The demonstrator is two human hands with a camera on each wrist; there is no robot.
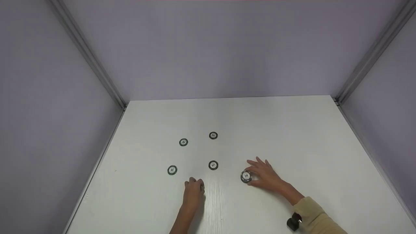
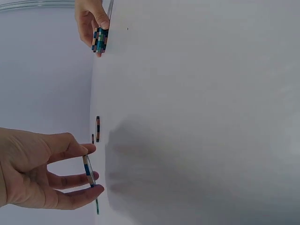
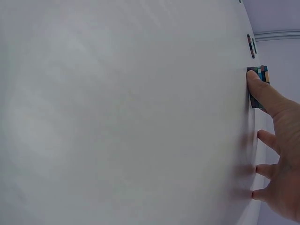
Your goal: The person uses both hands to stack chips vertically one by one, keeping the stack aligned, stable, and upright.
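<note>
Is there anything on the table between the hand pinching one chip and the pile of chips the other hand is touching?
No. The left hand pinches a single chip, and only bare table lies between it and the stack of chips that the right hand touches.

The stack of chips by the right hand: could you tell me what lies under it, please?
The stack of chips rests directly on the white table, with the right hand gripping its side. Anything beneath the bottom chip is covered and cannot be seen.

Bright, even light; soft shadows; wrist views slightly hazy.
</note>
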